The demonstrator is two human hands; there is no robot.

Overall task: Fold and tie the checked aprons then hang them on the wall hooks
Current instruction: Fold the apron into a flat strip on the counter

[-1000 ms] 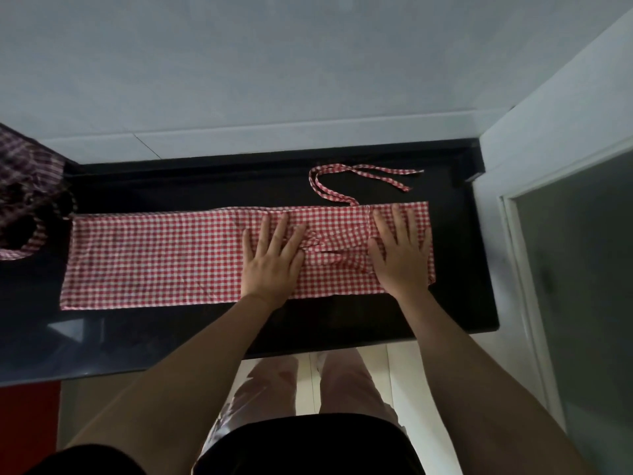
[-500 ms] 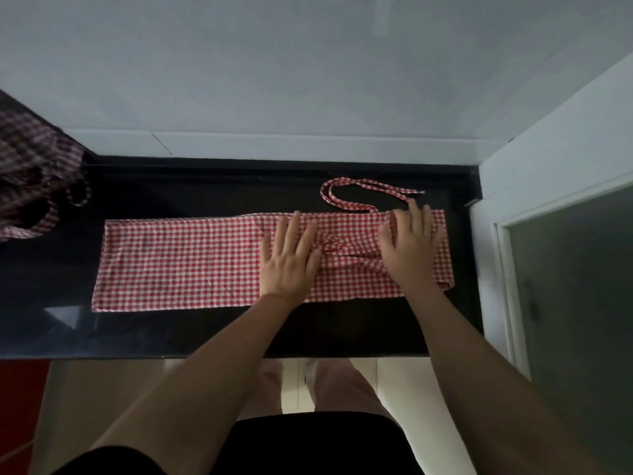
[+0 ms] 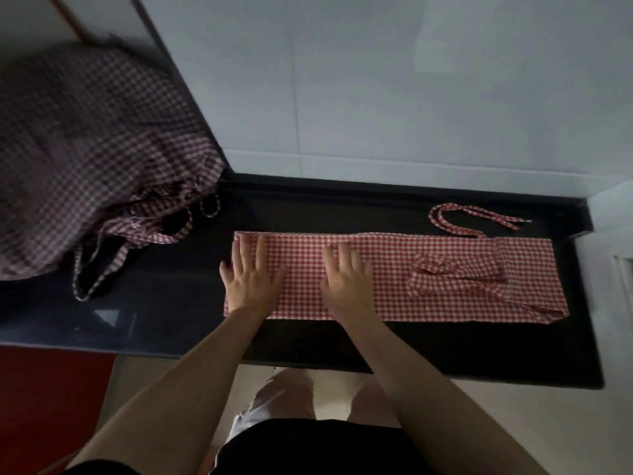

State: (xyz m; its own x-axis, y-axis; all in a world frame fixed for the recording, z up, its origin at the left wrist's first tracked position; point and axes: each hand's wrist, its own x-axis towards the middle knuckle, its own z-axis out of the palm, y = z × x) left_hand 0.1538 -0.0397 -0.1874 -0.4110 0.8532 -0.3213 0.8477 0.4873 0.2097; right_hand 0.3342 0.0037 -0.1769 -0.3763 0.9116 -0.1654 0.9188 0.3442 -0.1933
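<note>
A red-and-white checked apron (image 3: 445, 265) lies folded into a long strip on the black counter (image 3: 479, 347). Its loose tie strap (image 3: 472, 217) curls on the counter behind the strip's right part, and another strap lies bunched on top of the strip. My left hand (image 3: 250, 279) presses flat on the strip's left end, fingers spread. My right hand (image 3: 346, 279) presses flat on the strip a little right of it. Neither hand grips the cloth.
A heap of dark checked aprons (image 3: 92, 159) sits at the counter's left, straps trailing toward the folded strip. A pale tiled wall (image 3: 411, 97) runs behind the counter. A white door frame (image 3: 613, 255) stands at the right. No wall hooks are visible.
Both hands have slid left along the strip, from its right half to its left end. The view has swung left too, bringing the dark apron heap into sight.
</note>
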